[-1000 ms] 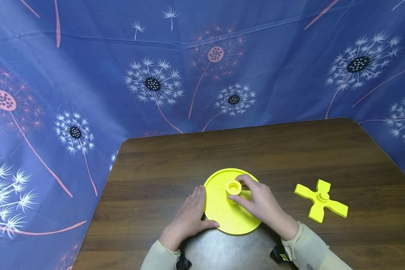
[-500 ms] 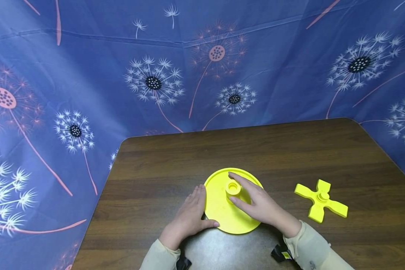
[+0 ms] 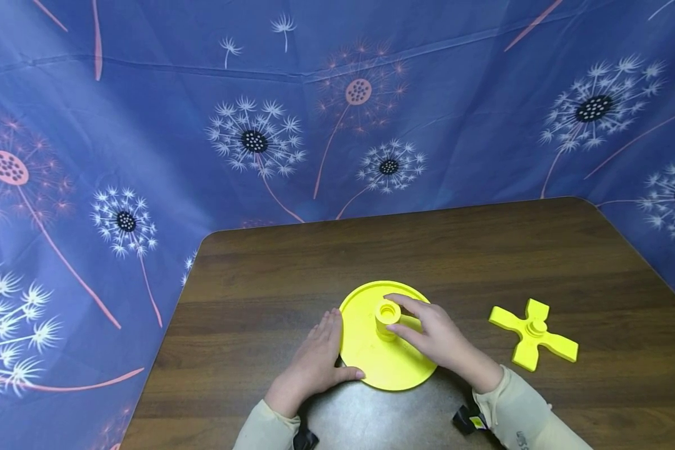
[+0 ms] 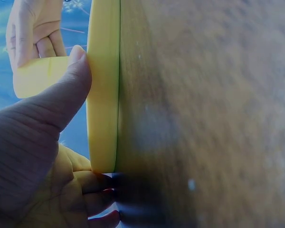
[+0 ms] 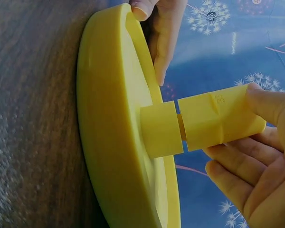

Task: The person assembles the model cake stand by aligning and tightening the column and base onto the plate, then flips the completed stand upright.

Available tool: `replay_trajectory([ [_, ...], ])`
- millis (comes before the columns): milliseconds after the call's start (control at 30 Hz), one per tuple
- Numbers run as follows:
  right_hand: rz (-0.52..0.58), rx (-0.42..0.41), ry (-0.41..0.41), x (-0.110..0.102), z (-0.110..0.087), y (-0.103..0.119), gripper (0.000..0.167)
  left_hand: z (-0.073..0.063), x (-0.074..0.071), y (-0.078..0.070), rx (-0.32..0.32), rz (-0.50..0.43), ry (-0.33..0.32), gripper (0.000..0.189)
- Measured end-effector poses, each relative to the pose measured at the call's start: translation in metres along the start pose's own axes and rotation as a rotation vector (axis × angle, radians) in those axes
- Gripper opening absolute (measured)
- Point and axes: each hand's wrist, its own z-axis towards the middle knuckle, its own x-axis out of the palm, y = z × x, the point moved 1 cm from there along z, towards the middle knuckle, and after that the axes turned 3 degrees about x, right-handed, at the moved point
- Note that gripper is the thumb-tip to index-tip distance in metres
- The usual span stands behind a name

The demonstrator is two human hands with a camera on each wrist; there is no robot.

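Note:
A yellow round base with a raised rim [image 3: 371, 367] lies flat on the table. My left hand [image 3: 314, 365] holds its left side, fingers along the edge; in the left wrist view the thumb [image 4: 69, 90] lies at the rim. A yellow hollow cylinder [image 3: 386, 326] stands upright over the base's centre. My right hand [image 3: 435, 334] pinches it between thumb and fingers. In the right wrist view the cylinder [image 5: 213, 116] sits on a short post [image 5: 161, 130], with a narrow gap between them. A yellow four-armed cross piece [image 3: 531, 340] lies apart on the right.
The brown wooden table [image 3: 270, 281] has its far edge against a blue dandelion-print cloth [image 3: 174, 125]. The cross piece has a round stepped knob [image 3: 537, 328] at its centre. Dark straps show at both cuffs.
Half a second ago my right fingers were spread away from the cylinder; now they have closed back on it. My left hand stays at the base's edge.

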Motion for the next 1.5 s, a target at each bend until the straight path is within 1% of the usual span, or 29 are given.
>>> replay_trajectory([
  [200,0.005,0.061,-0.089,0.003,0.0,0.004,0.044,0.0,0.001,0.001,0.005,0.007,-0.008,0.114],
  [367,-0.068,0.085,-0.154,0.006,-0.002,0.007,0.049,0.0,0.001,0.001,0.005,0.015,-0.012,0.114],
  [500,-0.134,0.117,-0.175,0.007,-0.002,0.009,0.051,0.0,0.001,0.0,0.002,0.019,-0.01,0.114],
  [600,-0.152,0.132,-0.18,0.008,-0.003,0.01,0.052,0.0,0.001,0.0,0.0,0.018,-0.008,0.114],
  [767,-0.146,0.112,-0.187,0.009,-0.003,0.009,0.055,0.0,0.002,0.0,-0.001,0.014,-0.008,0.114],
  [867,-0.138,0.088,-0.177,0.006,-0.002,0.008,0.06,0.0,0.002,0.0,-0.002,0.013,-0.006,0.115],
  [933,-0.121,0.07,-0.148,0.004,-0.002,0.007,0.062,0.001,0.001,0.001,-0.001,0.014,-0.007,0.115],
  [1100,-0.002,0.029,0.012,-0.001,0.001,0.007,0.062,0.001,0.002,0.001,0.001,0.016,-0.01,0.115],
  [1167,0.036,0.019,0.06,-0.002,0.002,0.008,0.06,0.0,0.001,0.001,0.001,0.016,-0.009,0.115],
  [1233,0.038,0.004,0.066,-0.003,0.002,0.007,0.056,0.0,0.001,0.001,-0.001,0.01,-0.007,0.115],
  [1333,0.031,-0.016,0.039,-0.002,0.003,0.004,0.049,0.0,0.001,0.0,-0.002,0.006,-0.006,0.115],
  [1433,0.022,-0.006,-0.003,-0.002,0.003,0.003,0.045,0.0,0.001,0.001,-0.002,0.008,-0.006,0.115],
  [1500,0.019,0.018,-0.027,-0.001,0.003,0.004,0.043,0.001,0.001,0.001,0.0,0.012,-0.008,0.115],
])
